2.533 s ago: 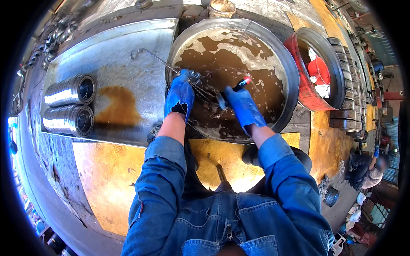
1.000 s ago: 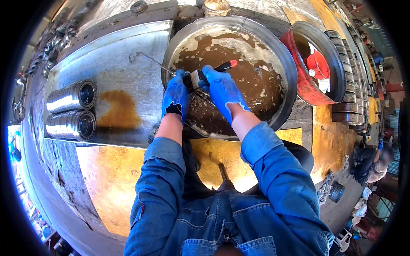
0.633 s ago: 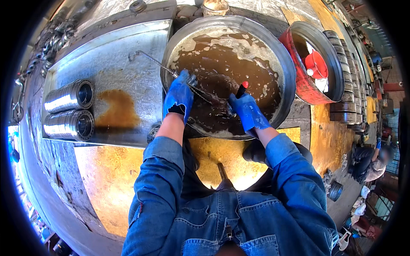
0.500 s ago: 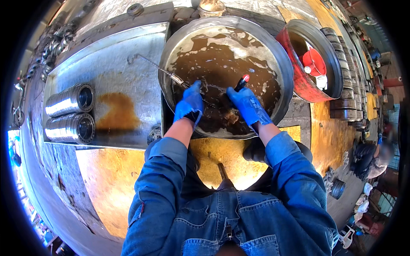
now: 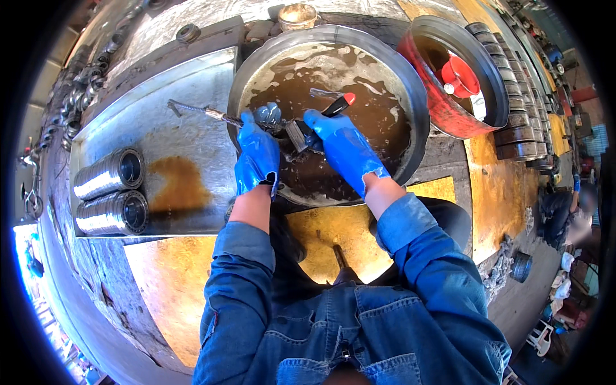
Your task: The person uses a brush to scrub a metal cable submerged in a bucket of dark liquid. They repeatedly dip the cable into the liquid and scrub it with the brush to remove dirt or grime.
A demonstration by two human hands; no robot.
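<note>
Both my hands wear torn blue gloves over a wide round metal tub [image 5: 420,115] of brown, foamy liquid [image 5: 359,96]. My left hand [image 5: 258,154] is closed around a thin metal rod [image 5: 192,110], whose bent end sticks out to the left past the tub's rim. In my right hand [image 5: 346,144] is a brush with a black handle and red tip [image 5: 340,104]; its flat greyish head [image 5: 296,136] points left, close to my left hand. Between the hands sits a shiny rounded blue-grey shape [image 5: 268,114]; I cannot tell what it is.
Left of the tub, a metal tray [image 5: 192,77] bears two rows of stacked metal rings [image 5: 106,173] and a brown puddle. A red drum [image 5: 420,80] with a red scoop [image 5: 461,76] stands at right, beside stacked rings [image 5: 513,122]. Another person [image 5: 568,215] is far right.
Both hands have risen out of the liquid's middle, the left one moving leftward with the rod. The brush has swung left and its head now shows above the liquid.
</note>
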